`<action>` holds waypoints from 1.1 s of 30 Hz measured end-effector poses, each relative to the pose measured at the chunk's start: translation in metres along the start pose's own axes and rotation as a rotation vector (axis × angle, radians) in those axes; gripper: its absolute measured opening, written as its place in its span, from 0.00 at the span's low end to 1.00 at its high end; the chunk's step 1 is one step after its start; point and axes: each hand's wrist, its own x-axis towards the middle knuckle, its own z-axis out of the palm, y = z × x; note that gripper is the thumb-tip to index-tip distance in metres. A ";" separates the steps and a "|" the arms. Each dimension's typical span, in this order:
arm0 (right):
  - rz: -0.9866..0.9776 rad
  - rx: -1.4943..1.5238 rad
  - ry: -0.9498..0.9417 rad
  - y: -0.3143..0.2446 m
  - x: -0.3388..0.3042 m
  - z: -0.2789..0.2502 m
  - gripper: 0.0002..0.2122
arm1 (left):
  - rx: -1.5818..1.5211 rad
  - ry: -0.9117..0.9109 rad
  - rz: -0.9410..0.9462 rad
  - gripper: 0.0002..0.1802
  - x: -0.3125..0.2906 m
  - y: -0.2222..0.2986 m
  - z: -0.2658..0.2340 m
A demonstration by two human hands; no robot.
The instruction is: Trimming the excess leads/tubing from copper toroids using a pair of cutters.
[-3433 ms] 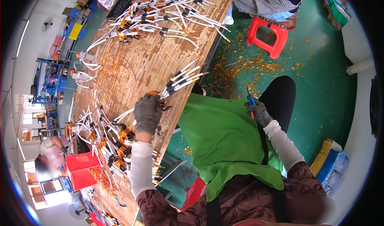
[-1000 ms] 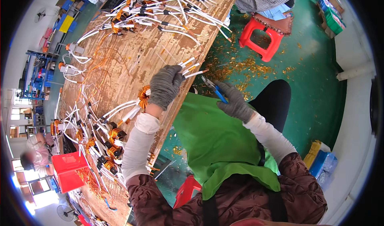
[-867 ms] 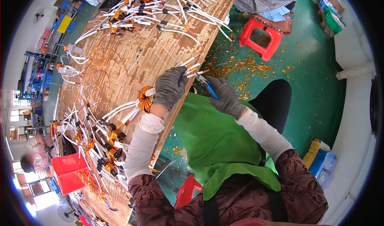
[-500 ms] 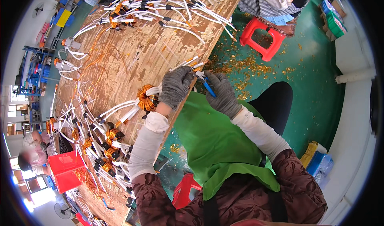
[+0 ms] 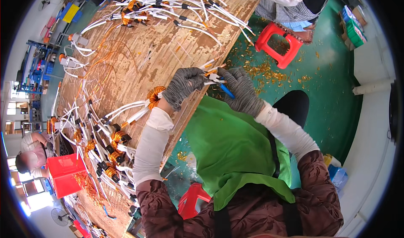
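Observation:
My left hand [image 5: 184, 87], in a grey glove, is closed round the white-sleeved leads [image 5: 207, 65] of a copper-wound ring coil [image 5: 154, 96]. The coil lies by my left wrist at the table's edge, and the lead tips stick out past my fingers. Blue-handled cutting pliers [image 5: 226, 89] are gripped in my gloved right hand [image 5: 243, 91]. Their metal jaws are at the lead ends, between my two hands. Whether the jaws are closed on a wire I cannot tell.
The worn wooden table [image 5: 164, 48] bears a pile of white-leaded coils [image 5: 168, 6] at the far end and more coils [image 5: 113, 154] at left. A red stool [image 5: 280, 44] stands beyond its edge, near copper-coloured scraps [image 5: 263, 69] on the green floor. A red bin [image 5: 65, 175] is at left, beside another person.
Both hands have shifted slightly to the right, with the pliers still at the lead ends. The person at the left has moved an arm toward the table.

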 end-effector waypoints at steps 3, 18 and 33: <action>-0.175 -0.142 -0.002 0.009 0.013 -0.009 0.33 | -0.109 -0.006 -0.108 0.16 -0.008 0.015 0.002; 0.590 0.919 -0.328 -0.008 -0.039 -0.007 0.23 | 0.736 0.206 0.405 0.16 -0.008 -0.033 0.043; 0.921 1.464 0.071 0.006 -0.071 0.000 0.26 | 0.705 0.144 0.156 0.27 -0.009 -0.021 0.055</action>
